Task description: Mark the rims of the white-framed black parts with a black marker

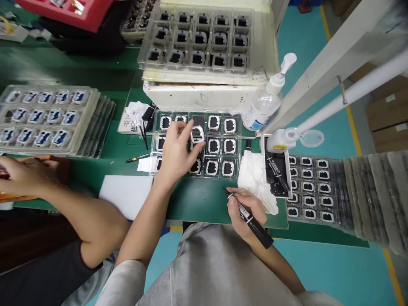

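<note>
Between the thumb and fingers of my left hand (176, 154) is a small white square frame part (197, 134). It is held over a clear plastic tray (205, 175) with pockets, most showing similar white frames with black centres; my hand and arm hide some pockets on the left. My right hand (245, 211) grips a black marker pen (251, 223), its dark tip pointing up and left, just in front of the tray. A crumpled white cloth (255, 176) lies right beside that hand.
Behind stands a white foam box (204, 95) bearing another filled tray (199, 38). Right are a pump bottle (264, 104), a smaller white bottle (282, 140), an open box (289, 187) and stacked trays (309, 187). Left are trays of blue parts (44, 114) and a co-worker's arm (79, 199).
</note>
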The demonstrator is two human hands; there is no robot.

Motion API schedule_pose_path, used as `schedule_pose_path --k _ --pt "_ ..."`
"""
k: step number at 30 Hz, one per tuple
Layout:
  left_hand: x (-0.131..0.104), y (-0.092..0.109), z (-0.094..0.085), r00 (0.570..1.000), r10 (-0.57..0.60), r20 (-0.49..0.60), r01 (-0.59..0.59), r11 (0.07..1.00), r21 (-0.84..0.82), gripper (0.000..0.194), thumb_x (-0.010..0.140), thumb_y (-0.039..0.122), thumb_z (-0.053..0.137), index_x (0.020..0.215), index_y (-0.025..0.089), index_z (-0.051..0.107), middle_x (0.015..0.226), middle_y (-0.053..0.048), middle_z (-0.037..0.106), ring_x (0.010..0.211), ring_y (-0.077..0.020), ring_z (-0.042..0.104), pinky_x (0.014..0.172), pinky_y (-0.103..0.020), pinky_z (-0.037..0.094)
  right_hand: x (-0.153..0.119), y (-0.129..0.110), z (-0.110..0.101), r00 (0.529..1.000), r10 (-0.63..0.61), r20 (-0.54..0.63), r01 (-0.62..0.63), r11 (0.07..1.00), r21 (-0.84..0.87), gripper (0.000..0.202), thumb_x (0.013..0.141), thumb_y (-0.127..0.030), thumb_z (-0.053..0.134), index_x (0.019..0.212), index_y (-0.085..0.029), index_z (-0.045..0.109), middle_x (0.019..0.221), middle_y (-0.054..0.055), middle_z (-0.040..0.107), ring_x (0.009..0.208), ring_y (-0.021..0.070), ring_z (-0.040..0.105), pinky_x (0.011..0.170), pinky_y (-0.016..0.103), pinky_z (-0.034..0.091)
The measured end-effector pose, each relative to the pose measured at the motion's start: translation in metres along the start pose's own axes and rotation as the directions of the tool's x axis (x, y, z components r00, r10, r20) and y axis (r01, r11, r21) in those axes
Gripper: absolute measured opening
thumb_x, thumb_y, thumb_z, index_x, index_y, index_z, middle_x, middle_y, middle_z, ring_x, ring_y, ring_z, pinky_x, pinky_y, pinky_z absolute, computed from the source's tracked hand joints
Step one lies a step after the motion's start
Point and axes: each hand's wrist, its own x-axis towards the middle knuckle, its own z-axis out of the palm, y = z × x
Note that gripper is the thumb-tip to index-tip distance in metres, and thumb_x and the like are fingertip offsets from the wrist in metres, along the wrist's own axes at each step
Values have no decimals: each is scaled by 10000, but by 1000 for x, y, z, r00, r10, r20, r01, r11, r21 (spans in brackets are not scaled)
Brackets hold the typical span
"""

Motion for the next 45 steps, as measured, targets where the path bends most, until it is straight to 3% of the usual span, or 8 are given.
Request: schedule_pose_path --k 5,14,19,30,34,39,42,45 --pt "48 -24 16 990 -52 129 33 988 148 679 1032 335 654 1664 119 528 1379 -271 603 1319 -465 585 1149 -625 500 -1 2 -1 1000 -10 1 10 999 -34 169 1071 -46 704 1094 -203 648 855 -1 673 857 228 766 855 398 725" --pt "71 15 26 973 -159 168 126 973 194 239 1052 351 678 1065 129 764 1180 -213 668 1192 -413 645 1047 -555 550 2 -1 0 1000 -23 -2 23 1000 -17 186 1045 -28 687 1071 -205 635 802 -18 644 742 204 719 834 403 729" --pt "87 32 43 914 -360 189 311 918 246 276 956 377 845 900 133 728 1134 -229 706 1204 -459 665 1044 -581 549 3 -3 0 1000 -5 -3 5 998 -57 174 1051 -37 689 1065 -206 648 881 17 696 849 241 768 807 393 715" --pt "88 44 56 878 -472 78 457 876 155 383 857 373 954 813 159 640 1115 -221 730 1150 -435 670 1031 -607 535 0 0 -2 1000 -16 -2 16 999 -45 159 1064 -52 695 1069 -203 646 900 20 708 844 234 763 823 396 705" --pt "85 43 59 907 -419 36 416 907 74 377 853 284 944 795 187 585 1062 -180 725 1128 -402 668 968 -525 541 -1 3 0 999 -47 -23 46 997 -62 155 1064 -63 706 1064 -206 648 885 17 705 804 234 759 787 394 709" --pt "68 41 49 924 -379 45 379 897 -225 153 922 181 835 935 188 682 796 -49 720 750 -235 672 830 -416 537 -1 4 1 998 -56 -27 54 996 -74 153 1064 -65 703 1065 -207 647 894 22 712 801 235 761 758 378 697" --pt "40 47 33 911 -411 -17 332 760 -558 382 863 253 905 1212 192 762 866 -29 775 744 -184 694 763 -347 578 0 3 0 998 -49 -30 47 997 -58 152 1071 -64 690 1078 -209 646 851 9 695 780 228 748 759 378 693" --pt "2 62 14 835 -549 39 360 492 -792 359 814 362 966 1082 181 812 960 -65 790 873 -194 742 759 -318 660 -1 4 0 999 -43 -32 42 999 -30 154 1069 -61 695 1100 -204 650 828 2 682 782 227 743 762 380 692"
